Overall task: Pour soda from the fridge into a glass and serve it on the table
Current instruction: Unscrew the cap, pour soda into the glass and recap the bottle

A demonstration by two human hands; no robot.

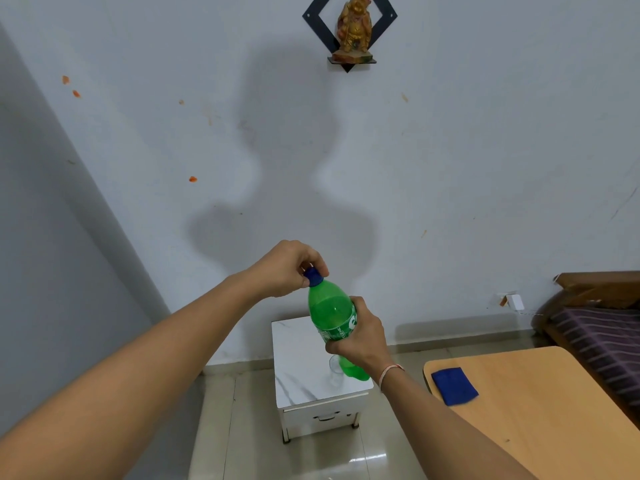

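The right hand (pixel 362 336) wraps around the label band of a green plastic soda bottle (pixel 330 315), fingers curled closed on its middle, holding it in the air and tilted so the neck leans up and to the left. The left hand (pixel 285 268) sits at the top of the bottle, its fingertips (pixel 320 266) pinching the blue screw cap (pixel 314 276), which is on the neck. A thin pale thread band circles the right wrist.

Below the bottle stands a small white marble-topped bench (pixel 301 362) with a drawer in its front, set against the pale grey wall (pixel 485 150). On its top, near the right edge, is a clear drinking glass (pixel 334 370) (partly hidden behind the bottle's base, so its contents cannot be told).

To the right is a tan wooden bench (pixel 536 410) with a rounded corner, and a folded blue cloth (pixel 454 386) lies near that corner. A bed with a striped purple cover (pixel 602 337) shows at the far right. High on the wall, a golden figurine (pixel 355 26) stands on a small black diamond-shaped shelf.
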